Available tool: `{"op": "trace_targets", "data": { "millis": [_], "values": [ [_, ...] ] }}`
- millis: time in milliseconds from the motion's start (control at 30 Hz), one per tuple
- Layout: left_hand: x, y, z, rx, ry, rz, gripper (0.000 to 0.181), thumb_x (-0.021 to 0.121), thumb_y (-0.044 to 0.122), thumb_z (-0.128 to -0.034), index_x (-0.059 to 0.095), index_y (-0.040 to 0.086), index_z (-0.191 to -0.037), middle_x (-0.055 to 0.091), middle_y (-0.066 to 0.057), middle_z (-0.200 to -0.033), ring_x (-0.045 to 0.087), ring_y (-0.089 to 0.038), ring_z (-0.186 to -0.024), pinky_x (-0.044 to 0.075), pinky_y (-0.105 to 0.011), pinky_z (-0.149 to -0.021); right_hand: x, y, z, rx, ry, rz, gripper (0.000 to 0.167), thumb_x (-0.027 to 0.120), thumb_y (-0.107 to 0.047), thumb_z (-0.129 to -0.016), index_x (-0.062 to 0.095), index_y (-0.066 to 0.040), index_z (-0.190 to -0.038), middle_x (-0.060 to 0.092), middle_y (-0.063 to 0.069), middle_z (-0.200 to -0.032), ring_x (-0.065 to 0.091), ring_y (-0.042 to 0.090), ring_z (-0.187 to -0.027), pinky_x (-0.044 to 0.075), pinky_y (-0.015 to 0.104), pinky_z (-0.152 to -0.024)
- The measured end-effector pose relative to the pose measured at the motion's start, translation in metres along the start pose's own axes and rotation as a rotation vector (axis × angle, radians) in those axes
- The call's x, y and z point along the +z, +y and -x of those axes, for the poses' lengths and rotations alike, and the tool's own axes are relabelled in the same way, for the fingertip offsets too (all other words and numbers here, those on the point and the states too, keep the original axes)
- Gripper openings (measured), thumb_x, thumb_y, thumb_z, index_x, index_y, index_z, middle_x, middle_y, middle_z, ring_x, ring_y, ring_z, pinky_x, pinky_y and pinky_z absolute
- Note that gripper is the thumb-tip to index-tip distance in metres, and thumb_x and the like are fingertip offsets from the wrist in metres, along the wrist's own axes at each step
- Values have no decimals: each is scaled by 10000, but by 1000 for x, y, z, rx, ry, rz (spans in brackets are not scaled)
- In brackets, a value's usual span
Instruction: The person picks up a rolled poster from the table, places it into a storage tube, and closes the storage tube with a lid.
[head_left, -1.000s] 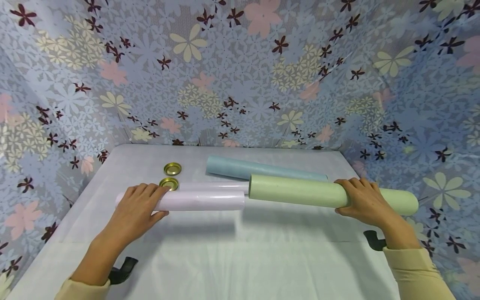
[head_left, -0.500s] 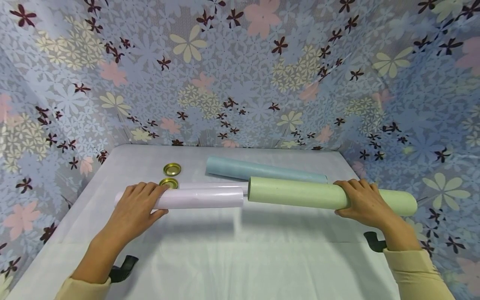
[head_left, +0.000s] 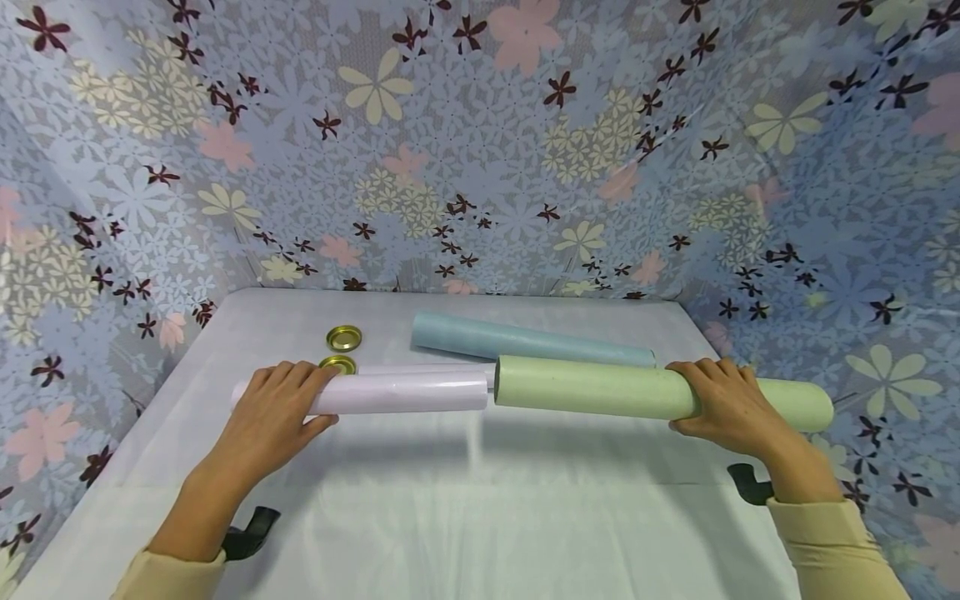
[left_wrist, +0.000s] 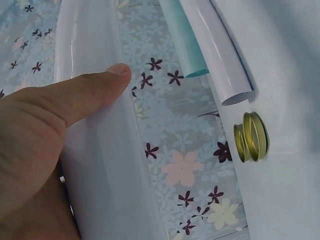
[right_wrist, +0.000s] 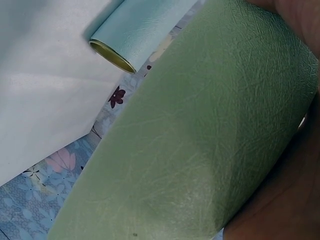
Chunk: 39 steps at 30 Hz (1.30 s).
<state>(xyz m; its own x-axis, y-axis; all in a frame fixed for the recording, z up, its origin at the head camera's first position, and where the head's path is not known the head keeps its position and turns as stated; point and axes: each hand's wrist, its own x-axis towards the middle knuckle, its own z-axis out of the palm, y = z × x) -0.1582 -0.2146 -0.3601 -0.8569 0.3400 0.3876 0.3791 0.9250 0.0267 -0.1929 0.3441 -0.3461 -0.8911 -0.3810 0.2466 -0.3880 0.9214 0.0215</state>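
"So, what do the hands have hold of?"

"A roll apiece. The left hand (head_left: 273, 417) grips the white roll (head_left: 412, 393) toward its left end, fingers over the top and thumb on the near side; in the left wrist view the thumb lies across its glossy surface. The right hand (head_left: 723, 408) grips the green roll (head_left: 588, 387) right of its middle, fingers and thumb spread about as wide as the roll is thick."

"Where are those two, then?"

"Above the table (head_left: 480, 517), lying crosswise, roughly end to end, with shadows beneath. A thin gap shows between the facing ends in the head view, so they look just apart."

"Anything changed in the last second?"

"A little. The white roll sits higher in the head view than it did, and hides more of the near lid (head_left: 338, 364). The green roll's left end has dipped slightly, so the facing ends are closer to level. The gap is a touch narrower, if anything, and both grips are the same."

"And the rest?"

"Unmoved. The blue roll (head_left: 525, 340) slants along the back of the table, the rear white roll (head_left: 423, 367) lies in front of it, partly hidden by the held ones, and the far lid (head_left: 345, 337) rests just beyond the near one."

"Behind all that?"

"Floral cloth (head_left: 480, 167), the same as before."
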Motion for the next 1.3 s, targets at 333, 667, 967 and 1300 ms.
{"op": "trace_targets", "data": {
  "millis": [333,667,967,1300],
  "values": [
    [0,2,-2,-12,-20,11,666,815,322,-711,520,116,-1272,617,-137,-1160,542,-350,-1085,403,-544,-938,0,-1,1,-10,7,-2,757,848,-325,-621,501,-148,-1270,593,157,-1142,496,384,-1021,353,533,-780],
    [2,4,-5,-6,-16,4,653,811,321,-717,524,118,-1268,615,-131,-1165,544,-344,-1082,409,-535,-930,2,-2,1,-44,34,-4,755,859,-318,-607,513,-154,-1258,601,141,-1126,504,378,-1024,353,541,-795],
    [3,5,-9,-11,-34,2,643,802,331,-729,524,122,-1270,608,-131,-1182,537,-344,-1087,402,-541,-935,1,-4,0,-63,51,-6,753,859,-318,-602,519,-151,-1252,605,131,-1119,512,364,-1013,358,527,-789],
    [4,6,-11,1,-34,10,626,793,324,-742,520,127,-1269,607,-122,-1174,537,-333,-1084,399,-530,-937,0,-7,-1,-62,49,-9,748,859,-316,-602,529,-144,-1250,608,128,-1118,520,362,-1014,370,535,-784]
  ]
}}
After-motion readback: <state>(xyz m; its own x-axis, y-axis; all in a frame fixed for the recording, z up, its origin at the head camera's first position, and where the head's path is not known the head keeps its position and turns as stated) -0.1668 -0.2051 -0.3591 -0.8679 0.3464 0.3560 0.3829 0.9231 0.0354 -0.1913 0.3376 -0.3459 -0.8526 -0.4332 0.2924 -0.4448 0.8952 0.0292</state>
